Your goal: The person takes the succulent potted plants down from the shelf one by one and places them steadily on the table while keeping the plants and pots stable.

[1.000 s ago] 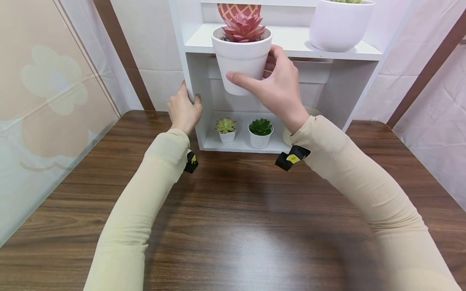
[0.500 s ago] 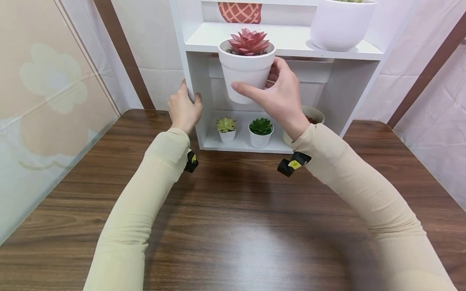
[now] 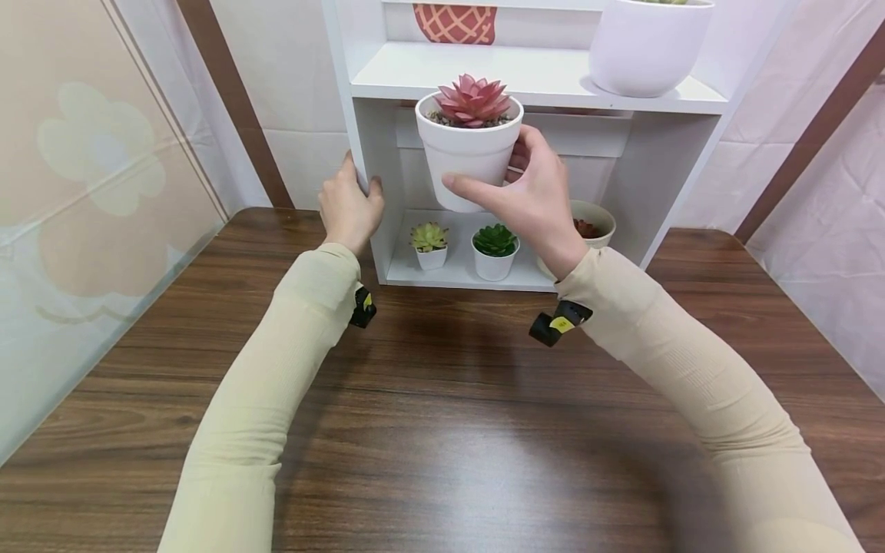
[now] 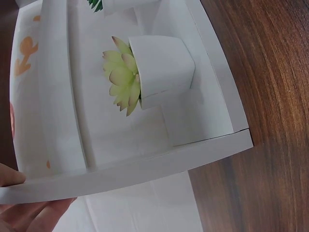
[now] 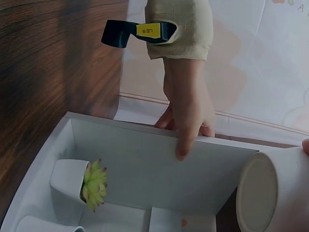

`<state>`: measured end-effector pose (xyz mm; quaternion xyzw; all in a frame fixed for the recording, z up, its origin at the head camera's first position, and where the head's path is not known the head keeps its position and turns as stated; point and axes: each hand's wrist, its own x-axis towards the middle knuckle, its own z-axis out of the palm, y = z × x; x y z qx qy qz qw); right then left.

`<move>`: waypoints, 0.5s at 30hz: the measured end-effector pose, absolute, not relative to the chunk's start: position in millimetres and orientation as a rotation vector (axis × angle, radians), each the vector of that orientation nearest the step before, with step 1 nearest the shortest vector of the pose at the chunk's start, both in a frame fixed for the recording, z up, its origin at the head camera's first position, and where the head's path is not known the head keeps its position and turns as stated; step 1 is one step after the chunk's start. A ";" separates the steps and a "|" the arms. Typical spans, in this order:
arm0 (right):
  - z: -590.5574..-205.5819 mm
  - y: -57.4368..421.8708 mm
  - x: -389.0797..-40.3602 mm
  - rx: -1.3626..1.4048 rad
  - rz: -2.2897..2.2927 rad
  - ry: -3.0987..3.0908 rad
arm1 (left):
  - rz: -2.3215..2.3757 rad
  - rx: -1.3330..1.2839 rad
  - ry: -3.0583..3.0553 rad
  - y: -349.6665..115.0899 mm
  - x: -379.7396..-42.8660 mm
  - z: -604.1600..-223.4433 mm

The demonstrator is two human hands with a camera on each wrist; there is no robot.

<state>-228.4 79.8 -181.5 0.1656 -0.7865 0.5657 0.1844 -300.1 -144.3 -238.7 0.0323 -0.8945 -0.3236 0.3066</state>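
Observation:
In the head view my right hand (image 3: pixel 535 200) holds a white pot (image 3: pixel 466 173) with a red succulent (image 3: pixel 473 101), thumb across its front and fingers behind its right side. The pot is upright, in front of the white shelf unit (image 3: pixel 539 88), its rim just below the middle board's front edge. My left hand (image 3: pixel 349 207) grips the unit's left side panel (image 4: pixel 125 173), thumb inside and fingers outside. The right wrist view shows the held pot's round base (image 5: pixel 258 193) at the right edge, with my left hand (image 5: pixel 186 111) on the panel.
On the bottom shelf stand a small yellow-green succulent (image 3: pixel 430 246), a dark green succulent (image 3: pixel 494 252) and a cream pot (image 3: pixel 594 223) partly hidden by my right wrist. A large white pot (image 3: pixel 650 50) sits on the middle board. The wooden table (image 3: pixel 442 399) extends in front.
My right hand has lowered the potted red succulent from over the middle board's edge to just below it, slightly rightward at first. My left hand stays on the side panel.

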 end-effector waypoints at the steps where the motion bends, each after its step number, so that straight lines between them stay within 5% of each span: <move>1: -182.5 79.9 -228.3 0.468 1.593 -2.221 | -0.855 0.085 -2.365 -144.3 -300.0 -238.7; 15: -193.7 82.2 -230.0 0.454 1.558 -2.253 | -0.854 0.067 -2.351 -144.0 -299.2 -239.0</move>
